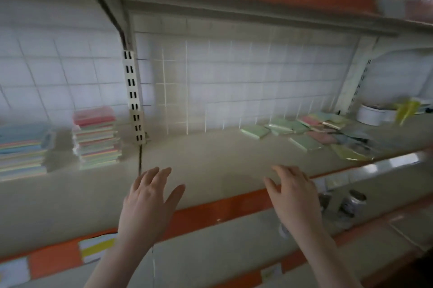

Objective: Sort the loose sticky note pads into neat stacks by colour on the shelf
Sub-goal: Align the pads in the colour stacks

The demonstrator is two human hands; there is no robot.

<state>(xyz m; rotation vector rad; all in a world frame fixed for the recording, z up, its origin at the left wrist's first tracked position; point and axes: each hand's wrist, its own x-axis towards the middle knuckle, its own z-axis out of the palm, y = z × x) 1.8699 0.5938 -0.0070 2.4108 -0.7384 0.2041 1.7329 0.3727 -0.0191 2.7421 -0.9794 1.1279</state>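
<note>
Both hands, the left hand (150, 196) and the right hand (293, 194), hover with spread fingers, holding nothing, over the near edge of the shelf (210, 161), while the loose sticky note pads (304, 133) lie scattered at its far right.

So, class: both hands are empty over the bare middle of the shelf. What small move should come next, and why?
Probably the right hand should reach right to the nearest green pad. Both hands are open and hold nothing, the left hand included, and the loose pads lie scattered at the right, several of them green, with bare shelf beside them for a stack.
</note>
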